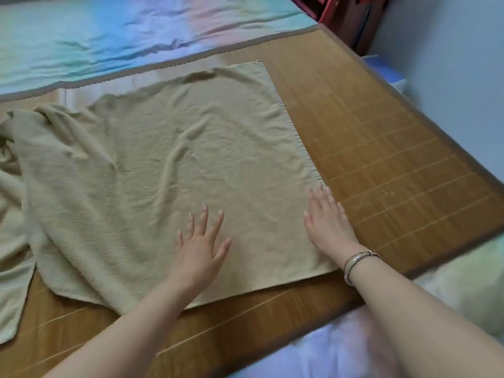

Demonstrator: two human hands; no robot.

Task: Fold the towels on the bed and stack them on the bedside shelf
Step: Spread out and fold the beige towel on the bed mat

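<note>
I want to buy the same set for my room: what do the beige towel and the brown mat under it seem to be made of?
The towel looks like cotton terry: a matte, nubby pile, soft wrinkles and a stitched edge. The mat under it looks like bamboo or a similar slatted material: glossy golden-brown strips crossed by thin pale lines, with a darker fabric-like border. Neither can be confirmed from looks alone.

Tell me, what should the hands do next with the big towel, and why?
Probably pull the bunched left end of the towel flat. Both the left hand and right hand press its smooth right part, but the left end lies crumpled.
</note>
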